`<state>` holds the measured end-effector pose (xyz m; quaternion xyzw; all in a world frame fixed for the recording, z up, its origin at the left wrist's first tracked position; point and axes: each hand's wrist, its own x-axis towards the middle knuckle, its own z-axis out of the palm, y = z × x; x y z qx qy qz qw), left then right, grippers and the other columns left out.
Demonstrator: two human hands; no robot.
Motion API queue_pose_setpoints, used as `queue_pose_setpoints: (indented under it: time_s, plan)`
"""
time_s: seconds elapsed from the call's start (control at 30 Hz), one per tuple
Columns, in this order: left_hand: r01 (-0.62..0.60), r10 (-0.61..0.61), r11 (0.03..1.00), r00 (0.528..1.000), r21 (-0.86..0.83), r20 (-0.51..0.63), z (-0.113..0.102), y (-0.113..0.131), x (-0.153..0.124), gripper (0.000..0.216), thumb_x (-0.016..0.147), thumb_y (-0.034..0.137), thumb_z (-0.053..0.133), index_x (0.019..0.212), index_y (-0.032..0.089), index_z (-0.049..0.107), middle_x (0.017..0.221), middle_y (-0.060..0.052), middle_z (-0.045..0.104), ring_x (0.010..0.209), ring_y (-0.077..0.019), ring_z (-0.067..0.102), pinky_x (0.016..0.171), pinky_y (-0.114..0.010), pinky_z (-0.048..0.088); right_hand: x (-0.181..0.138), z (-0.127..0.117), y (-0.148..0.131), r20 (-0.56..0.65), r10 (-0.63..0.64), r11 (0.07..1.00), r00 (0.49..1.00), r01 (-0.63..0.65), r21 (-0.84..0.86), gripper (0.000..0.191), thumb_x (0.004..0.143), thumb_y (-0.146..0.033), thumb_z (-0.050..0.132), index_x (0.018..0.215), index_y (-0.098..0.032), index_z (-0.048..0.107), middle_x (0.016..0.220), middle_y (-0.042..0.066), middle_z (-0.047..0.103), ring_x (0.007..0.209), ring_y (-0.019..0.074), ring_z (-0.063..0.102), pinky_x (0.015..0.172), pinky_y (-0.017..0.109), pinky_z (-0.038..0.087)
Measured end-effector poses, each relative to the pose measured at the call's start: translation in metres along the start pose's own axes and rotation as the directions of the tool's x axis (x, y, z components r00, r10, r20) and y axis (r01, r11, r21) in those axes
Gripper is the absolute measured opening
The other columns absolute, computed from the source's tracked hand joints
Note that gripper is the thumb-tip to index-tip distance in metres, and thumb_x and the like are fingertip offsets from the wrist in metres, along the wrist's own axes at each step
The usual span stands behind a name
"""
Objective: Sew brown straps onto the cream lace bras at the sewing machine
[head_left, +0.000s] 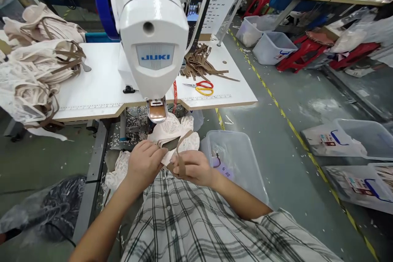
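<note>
In front of my lap, below the head of a white JUKI sewing machine (155, 45), a cream lace bra (167, 128) hangs between my hands. My left hand (145, 163) is closed on its near edge, thumb pressing from above. My right hand (196, 168) pinches the same edge from the other side. A brown strap (181, 163) loops up across my right fingers and over the fabric. The fingertips are close together, and part of the edge is hidden beneath them. More lace fabric (121, 170) lies to the left of my left hand, near my knee.
On the white sewing table (95, 84) are piled bras (39, 59) at left, brown straps (201, 63) and red-and-yellow scissors (204, 87) at right. A clear plastic bin (258, 163) stands beside my right forearm. Other bins (273, 47) and red stools (302, 55) are farther right.
</note>
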<state>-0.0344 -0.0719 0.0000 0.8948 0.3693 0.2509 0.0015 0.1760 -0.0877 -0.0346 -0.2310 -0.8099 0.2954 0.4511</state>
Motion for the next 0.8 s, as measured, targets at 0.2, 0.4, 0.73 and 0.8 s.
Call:
queue_pose_setpoints:
  time_s: [0.2,0.4,0.73,0.8]
  plan:
    - [-0.007,0.011,1.000,0.987,0.022,-0.160,-0.020,0.024,-0.016,0.013,0.088,0.015,0.055,0.092,0.019,0.066,0.067,-0.003,0.066,0.068,-0.0178,0.060,0.076,-0.034,0.049,-0.020,0.009,-0.022,0.016,-0.035,0.998,0.999,0.036,-0.052,0.010,0.083,-0.022,0.066,0.083,-0.027,0.075,0.095,0.003,0.075,0.093,0.0205,0.072,0.083,0.036,0.061]
    - [-0.011,0.017,0.999,0.986,0.036,-0.164,-0.030,0.036,-0.022,0.014,0.090,0.020,0.054,0.089,0.021,0.068,0.065,-0.004,0.067,0.068,-0.0177,0.061,0.076,-0.034,0.049,-0.030,0.015,-0.033,0.049,0.004,0.998,0.999,-0.001,-0.061,0.011,0.082,-0.021,0.068,0.084,-0.028,0.076,0.103,0.003,0.076,0.097,0.0209,0.072,0.088,0.038,0.060]
    - [0.572,-0.417,0.671,0.817,-0.472,0.398,-0.035,0.054,-0.032,0.044,0.100,0.038,0.034,0.082,0.017,0.069,0.063,0.002,0.065,0.055,-0.0129,0.059,0.048,-0.023,0.043,-0.031,-0.023,-0.002,-0.243,0.275,0.919,0.930,-0.328,-0.219,0.025,0.093,-0.028,0.052,0.101,-0.014,0.071,0.094,0.012,0.072,0.087,0.0176,0.069,0.076,0.028,0.054]
    - [0.632,-0.407,0.577,0.772,-0.518,0.488,-0.034,0.057,-0.033,0.053,0.102,0.042,0.025,0.081,0.016,0.066,0.055,0.005,0.059,0.047,-0.0101,0.055,0.045,-0.020,0.042,-0.029,-0.042,0.025,-0.382,0.312,0.880,0.870,-0.416,-0.229,0.035,0.096,-0.026,0.042,0.107,-0.005,0.067,0.095,0.020,0.068,0.087,0.0196,0.068,0.069,0.029,0.052]
